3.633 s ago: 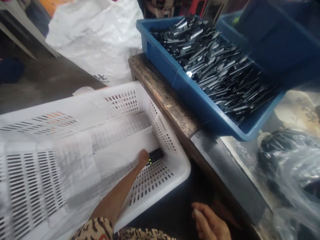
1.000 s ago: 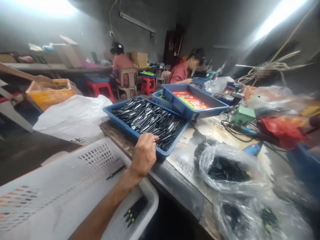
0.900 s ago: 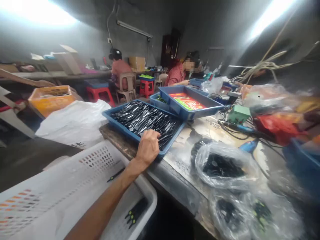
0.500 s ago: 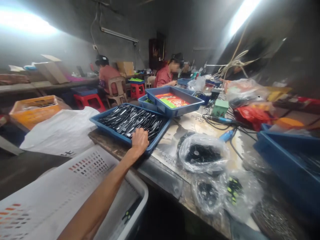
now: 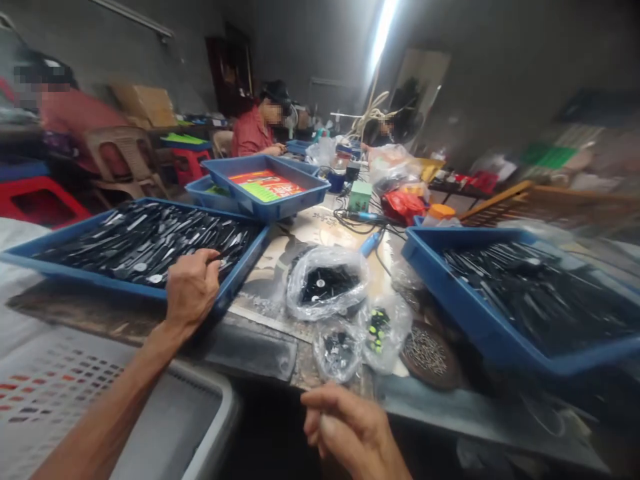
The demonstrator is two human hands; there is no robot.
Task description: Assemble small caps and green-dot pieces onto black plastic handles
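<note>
Parts (image 5: 145, 240) filling left-frame tray (image 5: 75, 269); we're judging much remaining, finished tally unclear. Left hand (image 5: 193, 287) apparently pinching one; right hand (image 5: 353, 427) hovering half-open, seemingly empty.

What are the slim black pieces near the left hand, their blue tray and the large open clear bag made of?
Slim black pieces: perhaps glossy plastic or coated metal; bright glints fit either.
Blue tray: likely moulded plastic, smooth, evenly coloured, with a rounded rim.
Clear bag: probably thin, shiny plastic film, see-through and crinkled.
</note>
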